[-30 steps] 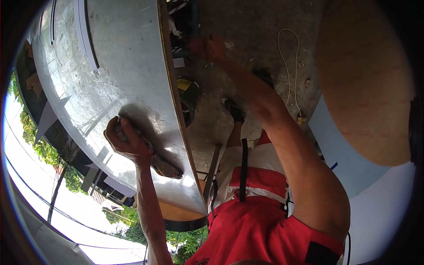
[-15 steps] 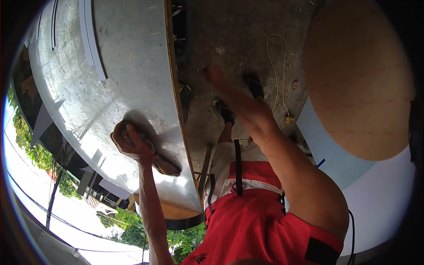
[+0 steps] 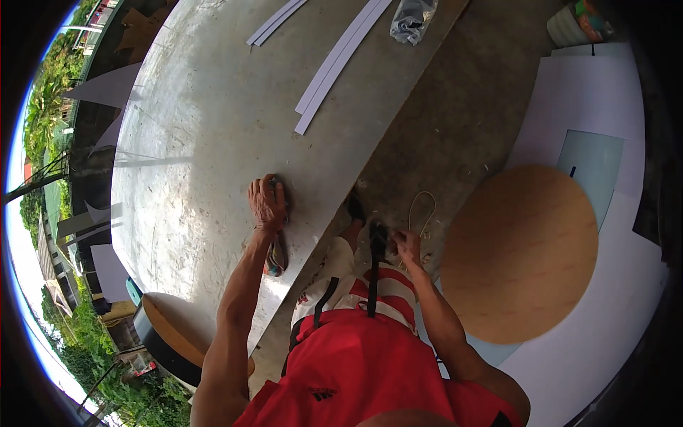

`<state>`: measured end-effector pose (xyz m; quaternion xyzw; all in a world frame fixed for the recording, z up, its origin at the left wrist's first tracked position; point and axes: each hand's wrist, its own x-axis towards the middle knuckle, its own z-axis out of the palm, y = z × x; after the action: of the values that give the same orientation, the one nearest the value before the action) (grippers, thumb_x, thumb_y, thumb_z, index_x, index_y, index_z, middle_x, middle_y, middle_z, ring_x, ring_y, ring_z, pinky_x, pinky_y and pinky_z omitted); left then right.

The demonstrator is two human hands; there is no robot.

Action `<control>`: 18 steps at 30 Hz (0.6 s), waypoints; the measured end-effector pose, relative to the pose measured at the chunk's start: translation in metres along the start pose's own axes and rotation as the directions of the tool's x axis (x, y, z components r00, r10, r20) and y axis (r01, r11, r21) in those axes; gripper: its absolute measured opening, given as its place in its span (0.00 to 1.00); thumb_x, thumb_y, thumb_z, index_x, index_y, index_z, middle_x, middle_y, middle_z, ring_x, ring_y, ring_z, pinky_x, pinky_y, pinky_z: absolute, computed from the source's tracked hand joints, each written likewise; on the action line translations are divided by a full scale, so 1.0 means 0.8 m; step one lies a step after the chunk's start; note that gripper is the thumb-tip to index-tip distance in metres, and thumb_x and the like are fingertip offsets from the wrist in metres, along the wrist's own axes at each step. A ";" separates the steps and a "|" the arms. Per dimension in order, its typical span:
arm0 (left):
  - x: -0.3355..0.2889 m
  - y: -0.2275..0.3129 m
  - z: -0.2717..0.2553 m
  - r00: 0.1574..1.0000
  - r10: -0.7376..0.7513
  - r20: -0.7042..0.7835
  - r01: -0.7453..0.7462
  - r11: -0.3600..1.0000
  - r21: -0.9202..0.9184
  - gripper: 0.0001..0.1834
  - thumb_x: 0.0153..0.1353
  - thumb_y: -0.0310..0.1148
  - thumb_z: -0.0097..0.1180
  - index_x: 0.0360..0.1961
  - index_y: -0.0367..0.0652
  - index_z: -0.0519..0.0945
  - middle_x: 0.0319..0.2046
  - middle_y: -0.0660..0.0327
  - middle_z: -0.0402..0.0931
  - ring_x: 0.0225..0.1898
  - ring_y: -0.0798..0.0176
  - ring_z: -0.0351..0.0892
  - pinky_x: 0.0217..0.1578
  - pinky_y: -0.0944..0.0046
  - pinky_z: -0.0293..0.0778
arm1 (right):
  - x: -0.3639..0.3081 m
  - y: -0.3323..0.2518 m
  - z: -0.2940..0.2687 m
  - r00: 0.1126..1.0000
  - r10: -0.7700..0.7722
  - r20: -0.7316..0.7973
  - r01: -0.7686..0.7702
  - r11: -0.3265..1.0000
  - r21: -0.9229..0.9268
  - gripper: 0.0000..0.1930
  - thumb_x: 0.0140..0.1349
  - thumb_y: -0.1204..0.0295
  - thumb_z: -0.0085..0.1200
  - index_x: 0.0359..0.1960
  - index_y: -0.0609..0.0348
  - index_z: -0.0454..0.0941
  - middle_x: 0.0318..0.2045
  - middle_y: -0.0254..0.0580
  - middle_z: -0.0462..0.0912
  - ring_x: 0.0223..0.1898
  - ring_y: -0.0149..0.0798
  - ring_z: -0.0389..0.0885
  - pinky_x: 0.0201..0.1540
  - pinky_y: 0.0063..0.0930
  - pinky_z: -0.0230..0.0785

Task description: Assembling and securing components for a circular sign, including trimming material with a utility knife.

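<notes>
Left hand [image 3: 267, 205]: you grip the elongated object [image 3: 275, 260] by its far end
Elongated object: on the worktop [image 3: 220, 149], near its right edge
Pale strips [image 3: 340, 64]: farther along that edge
Right hand [image 3: 407, 247]: beyond the edge; whether you grip anything, I cannot tell

Daylight enters from the left, where the sky strip [image 3: 14, 249] is blown out to white; broad glare washes the left part of the metal tabletop [image 3: 220, 121], greying toward its right edge. Floor [image 3: 462, 135] beyond is dim and shaded, with a soft dark shadow along the right side of the left hand [image 3: 267, 208]. Fisheye curvature bows edges toward the black rim, blue fringing at left; right hand [image 3: 408, 248] slightly blurred.
</notes>
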<state>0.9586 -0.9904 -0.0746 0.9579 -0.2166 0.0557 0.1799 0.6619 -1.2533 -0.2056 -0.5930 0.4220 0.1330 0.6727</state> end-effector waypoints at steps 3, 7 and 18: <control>-0.001 0.004 -0.003 1.000 -0.010 -0.027 0.009 1.000 -0.019 0.16 0.64 0.35 0.54 0.50 0.40 0.76 0.34 0.52 0.72 0.40 0.48 0.72 0.45 0.50 0.66 | -0.027 -0.136 0.014 0.975 -0.067 0.212 0.070 0.998 -0.008 0.21 0.72 0.58 0.54 0.44 0.69 0.81 0.28 0.44 0.84 0.26 0.34 0.85 0.29 0.28 0.78; 0.002 0.017 -0.008 0.993 -0.102 -0.054 0.097 0.992 -0.080 0.15 0.67 0.37 0.52 0.51 0.40 0.75 0.35 0.50 0.74 0.40 0.45 0.73 0.44 0.50 0.68 | -0.014 -0.229 0.062 0.803 -0.150 0.577 0.178 0.984 0.007 0.22 0.72 0.57 0.52 0.52 0.66 0.78 0.38 0.46 0.85 0.35 0.34 0.85 0.38 0.25 0.78; 0.038 0.188 -0.043 0.730 -0.683 -0.014 0.347 0.388 -0.854 0.13 0.71 0.32 0.52 0.51 0.37 0.77 0.44 0.53 0.78 0.43 0.61 0.76 0.46 0.61 0.73 | 0.003 -0.363 0.116 0.574 0.046 0.818 -0.345 0.919 0.190 0.07 0.64 0.72 0.58 0.41 0.59 0.76 0.30 0.36 0.75 0.30 0.35 0.74 0.34 0.30 0.68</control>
<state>0.9195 -1.1165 0.0114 0.7549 0.1358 0.0678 0.6381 0.8986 -1.2454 -0.0135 -0.2974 0.1552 0.3865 0.8591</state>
